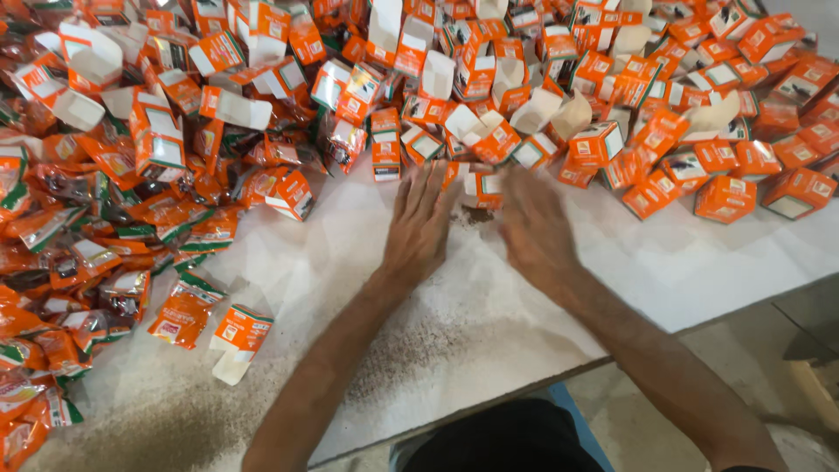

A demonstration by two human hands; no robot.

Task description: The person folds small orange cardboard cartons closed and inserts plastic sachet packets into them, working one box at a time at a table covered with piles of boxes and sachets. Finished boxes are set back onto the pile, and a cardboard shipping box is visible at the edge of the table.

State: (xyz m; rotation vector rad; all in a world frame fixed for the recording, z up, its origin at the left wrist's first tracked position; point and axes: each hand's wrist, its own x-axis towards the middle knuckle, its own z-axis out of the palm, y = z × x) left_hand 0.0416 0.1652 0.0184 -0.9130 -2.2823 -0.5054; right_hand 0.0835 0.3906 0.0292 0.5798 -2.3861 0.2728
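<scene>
Both hands are laid palm down at the centre of the frame on a white, speckled table top [699, 262]. The left hand [419, 223] is spread flat with its fingers wide, holding nothing; its fingertips touch a small orange and white cardboard carton [483, 185] at the lower edge of a large heap of like cartons [542, 79] across the top of the frame. The right hand [533, 229], blurred, is also open and empty, just right of a small patch of dark brown powder [476, 214]. Orange foil sachets [79, 236] are piled at the left edge. One flattened carton [238, 336] is seen apart at lower left.
</scene>
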